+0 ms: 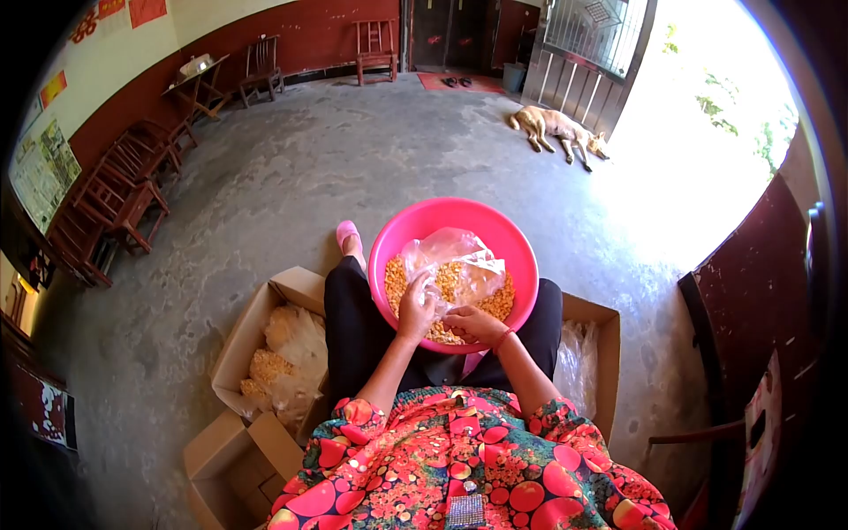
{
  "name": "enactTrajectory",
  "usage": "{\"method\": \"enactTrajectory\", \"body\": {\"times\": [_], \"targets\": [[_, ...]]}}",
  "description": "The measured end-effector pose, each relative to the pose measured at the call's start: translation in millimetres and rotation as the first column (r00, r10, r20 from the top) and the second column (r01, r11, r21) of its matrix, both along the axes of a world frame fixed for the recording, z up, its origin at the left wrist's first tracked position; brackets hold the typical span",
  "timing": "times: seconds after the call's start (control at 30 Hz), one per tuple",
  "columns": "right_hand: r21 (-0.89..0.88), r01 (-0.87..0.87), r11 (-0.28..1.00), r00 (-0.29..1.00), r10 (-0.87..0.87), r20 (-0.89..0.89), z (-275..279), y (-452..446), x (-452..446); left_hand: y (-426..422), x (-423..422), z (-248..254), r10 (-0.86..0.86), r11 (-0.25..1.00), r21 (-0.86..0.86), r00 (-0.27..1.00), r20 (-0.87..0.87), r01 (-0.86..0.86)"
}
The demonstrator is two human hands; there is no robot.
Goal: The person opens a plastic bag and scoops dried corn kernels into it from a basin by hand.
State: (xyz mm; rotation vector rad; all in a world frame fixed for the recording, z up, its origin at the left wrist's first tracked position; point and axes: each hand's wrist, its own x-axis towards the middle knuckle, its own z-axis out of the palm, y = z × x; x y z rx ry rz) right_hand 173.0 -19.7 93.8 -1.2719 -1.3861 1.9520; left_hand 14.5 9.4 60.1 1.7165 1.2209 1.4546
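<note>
A pink basin [526, 256] rests on my lap, with loose yellow kernels [500, 301] in it. Over the kernels lies a clear plastic bag [449, 247], some kernels showing through or beside it. My left hand [417, 306] is closed on the bag's near left edge. Close by on the right, my right hand [474, 325] is at the bag's lower edge above the kernels, its fingers bent together; what they pinch is too small to make out.
A cardboard box [231, 340] with filled bags stands left of my legs, another open box [215, 449] nearer. The right box [608, 353] holds clear plastic bags. A dog [556, 125] lies by the door; wooden chairs [124, 205] line the left wall.
</note>
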Motion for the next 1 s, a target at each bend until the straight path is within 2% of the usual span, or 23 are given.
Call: {"method": "enactTrajectory", "body": {"times": [0.07, 0.13, 0.27, 0.33, 0.37, 0.43, 0.47, 0.57, 0.6, 0.63, 0.67, 0.7, 0.73, 0.77, 0.83, 0.9, 0.97, 1.0], "targets": [[-0.039, -0.024, 0.999, 0.998, 0.021, -0.064, 5, -1, 1, 0, 0, 0, 0.004, 1.000, 0.009, 1.000, -0.003, -0.004], [-0.205, 0.027, 0.978, 0.970, -0.075, -0.230, 13, -3, 2, 0, 0, 0, -0.010, 1.000, -0.023, 1.000, 0.022, 0.010], [-0.270, 0.018, 0.963, 0.931, -0.114, -0.346, 6, 4, 14, -1, 1, 2, 0.007, 1.000, -0.007, 0.999, 0.041, -0.007], [-0.232, 0.143, 0.962, 0.940, -0.206, -0.274, 13, 10, 15, -3, 0, 6, -0.023, 1.000, -0.010, 0.999, 0.043, 0.024], [-0.232, 0.138, 0.963, 0.942, -0.200, -0.271, 14, 15, 14, -3, 0, 5, -0.017, 1.000, -0.011, 0.999, 0.046, 0.018], [-0.185, 0.331, 0.925, 0.914, -0.363, -0.181, 15, 29, 12, 0, 2, -1, -0.011, 1.000, -0.012, 0.998, 0.066, 0.012], [-0.185, 0.328, 0.926, 0.915, -0.360, -0.180, 16, 36, 11, 2, 2, -4, -0.008, 1.000, -0.012, 0.998, 0.067, 0.009], [-0.012, 0.454, 0.891, 0.869, -0.445, -0.215, 16, 54, 5, 3, 3, -8, -0.028, 0.999, -0.039, 0.993, 0.115, 0.033], [0.229, 0.380, 0.896, 0.923, -0.352, -0.156, 22, 54, 2, 2, 3, -6, -0.018, 1.000, -0.002, 0.995, 0.100, 0.018], [0.455, 0.301, 0.838, 0.951, -0.300, -0.077, 27, 54, -1, 2, 3, -5, -0.008, 0.999, 0.036, 0.996, 0.086, 0.005], [0.404, 0.340, 0.849, 0.928, -0.373, 0.003, 33, 56, -6, 1, 2, -3, 0.038, 0.989, 0.141, 0.999, -0.005, -0.037], [0.355, 0.383, 0.853, 0.895, -0.438, 0.087, 38, 56, -10, 0, 2, -2, 0.039, 0.989, 0.140, 0.999, -0.004, -0.038], [0.437, 0.290, 0.852, 0.909, -0.388, 0.153, 32, 58, -6, -1, 2, 0, 0.006, 0.999, 0.040, 0.998, 0.060, -0.008], [0.438, 0.290, 0.851, 0.908, -0.389, 0.156, 28, 56, -3, -2, 3, 1, -0.021, 0.998, -0.057, 0.992, 0.126, 0.029], [0.297, 0.321, 0.899, 0.935, -0.352, 0.053, 27, 47, 1, 0, 3, 0, -0.011, 0.999, -0.035, 0.995, 0.098, 0.014], [0.236, 0.274, 0.933, 0.952, -0.297, 0.071, 25, 37, 14, 0, 3, 0, 0.001, 1.000, -0.011, 0.998, 0.068, 0.000], [0.345, 0.102, 0.933, 0.952, -0.192, 0.238, 9, 28, 28, -1, 3, 1, 0.016, 0.999, 0.045, 0.999, 0.052, -0.018], [0.580, -0.209, 0.787, 0.857, -0.137, 0.496, -16, 34, 43, -1, 3, 2, 0.015, 0.999, 0.044, 0.998, 0.053, -0.017]]}}
